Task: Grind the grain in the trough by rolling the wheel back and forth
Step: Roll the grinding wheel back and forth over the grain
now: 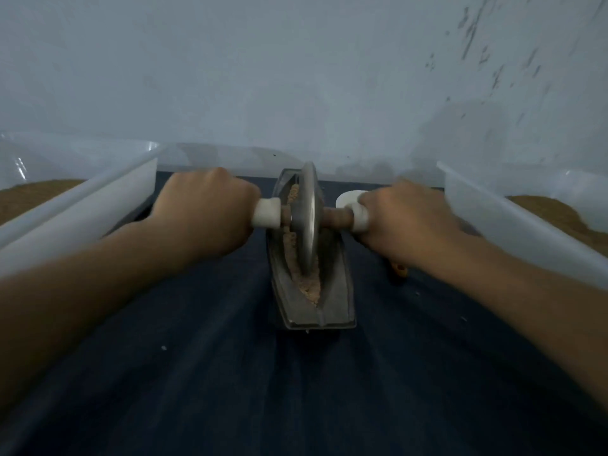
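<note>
Dark cloth (197, 373); left grip (204, 212), right grip (404, 222), knuckles up, round wheel handles (266, 213)

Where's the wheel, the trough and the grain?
wheel (306, 205): head view, flat metal face.
trough (339, 291): head view, right sloping wall.
grain (312, 292): head view, pale heap nearest the camera.

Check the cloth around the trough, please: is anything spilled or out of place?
Only slightly. A few pale specks lie on the dark cloth outside the trough, perhaps stray grain. The wheel stands upright in the trough, with the ground grain inside.
</note>
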